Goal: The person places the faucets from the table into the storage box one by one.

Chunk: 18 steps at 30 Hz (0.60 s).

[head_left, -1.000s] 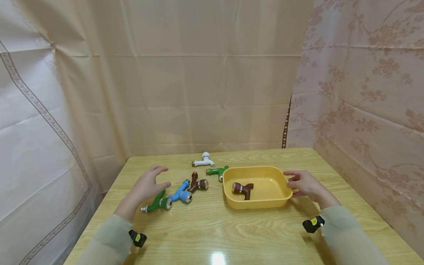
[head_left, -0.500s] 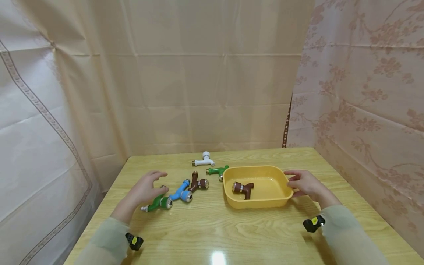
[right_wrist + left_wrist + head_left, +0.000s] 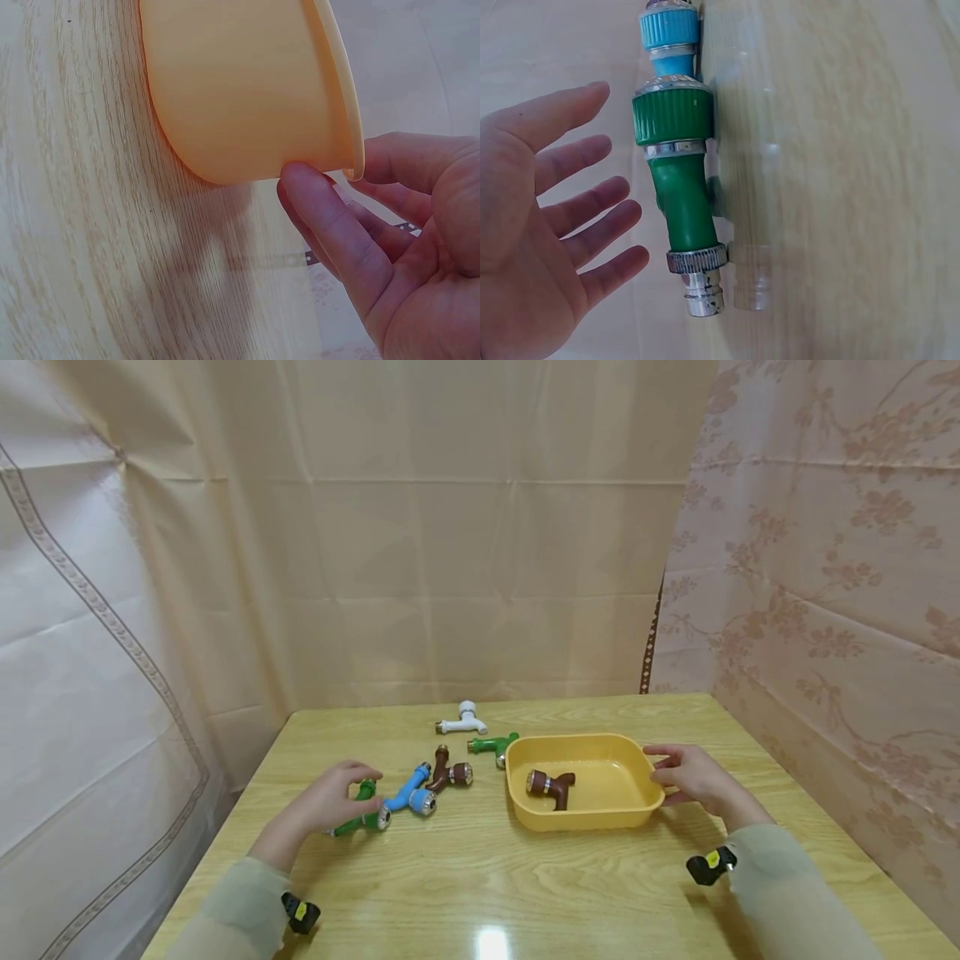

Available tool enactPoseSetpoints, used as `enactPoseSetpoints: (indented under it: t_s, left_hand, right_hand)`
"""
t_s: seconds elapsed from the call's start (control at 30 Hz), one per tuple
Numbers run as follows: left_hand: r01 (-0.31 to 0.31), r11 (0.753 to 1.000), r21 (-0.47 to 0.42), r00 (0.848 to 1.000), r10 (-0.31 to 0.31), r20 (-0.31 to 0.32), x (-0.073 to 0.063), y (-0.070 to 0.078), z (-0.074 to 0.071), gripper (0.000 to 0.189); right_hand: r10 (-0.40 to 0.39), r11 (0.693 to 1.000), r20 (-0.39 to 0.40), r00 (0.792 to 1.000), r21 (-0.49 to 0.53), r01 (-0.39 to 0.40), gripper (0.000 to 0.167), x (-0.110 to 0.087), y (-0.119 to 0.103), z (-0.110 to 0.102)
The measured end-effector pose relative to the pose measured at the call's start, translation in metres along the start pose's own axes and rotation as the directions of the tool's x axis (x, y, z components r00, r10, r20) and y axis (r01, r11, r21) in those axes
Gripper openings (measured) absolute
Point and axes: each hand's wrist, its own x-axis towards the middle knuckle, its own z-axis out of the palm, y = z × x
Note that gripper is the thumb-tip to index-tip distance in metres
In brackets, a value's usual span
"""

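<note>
My left hand is poised over a green tap with a ribbed knob and silver threaded end. Its fingers are spread and loosely bent, with the thumb overlapping the tap in the head view; the left wrist view shows a gap between the fingers and the tap. A blue tap lies alongside. My right hand holds the right end of a yellow plastic basin, thumb against the outer wall and a finger at the rim. Inside the basin lies a brown tap.
Another brown tap lies right of the blue one. A second green tap is close to the basin's left end, and a white tap lies farther back. Behind the wooden table hangs a beige curtain.
My left hand has come down and slightly nearer to me, so that it now overlaps the near green tap. The right hand and the basin stay in place.
</note>
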Motion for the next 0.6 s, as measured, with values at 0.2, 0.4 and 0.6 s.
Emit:
enactPoseSetpoints:
  t_s: [0.2, 0.4, 0.6]
  left_hand:
    - [0.024, 1.000, 0.006, 0.999, -0.024, 0.028, -0.004, -0.002, 0.001, 0.047]
    - [0.047, 0.999, 0.012, 0.998, -0.047, 0.046, -0.007, -0.005, 0.001, 0.045]
    - [0.075, 0.997, 0.001, 0.995, -0.075, 0.065, -0.011, -0.006, 0.004, 0.042]
  right_hand:
    - [0.001, 1.000, 0.001, 1.000, 0.005, -0.001, 0.060, 0.000, 0.000, 0.000]
    - [-0.006, 1.000, 0.002, 1.000, 0.004, 0.006, 0.060, 0.000, -0.002, 0.000]
    - [0.008, 1.000, -0.002, 1.000, 0.001, -0.008, 0.059, 0.000, -0.001, 0.001]
